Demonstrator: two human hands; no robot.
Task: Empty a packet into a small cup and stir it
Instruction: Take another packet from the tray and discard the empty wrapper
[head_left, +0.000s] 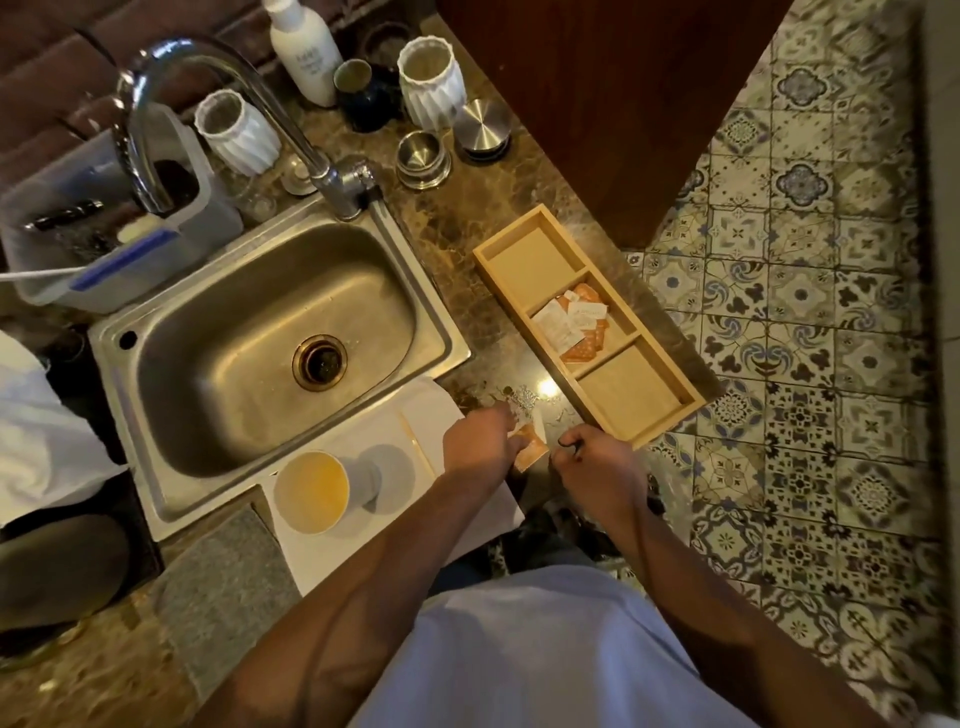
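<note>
The left hand (480, 441) pinches the orange packet (532, 451) over the bench — the cup (311, 491) stands to its left, nearer that hand — while the right hand (597, 460) is curled, its hold unclear.

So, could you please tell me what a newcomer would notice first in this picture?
Probably the steel sink filling the left middle, with its curved tap above. Next, the wooden tray to its right, packets only in its middle compartment. Near the bottom, the left hand holds an orange packet beside the right hand, close to a cup.
</note>
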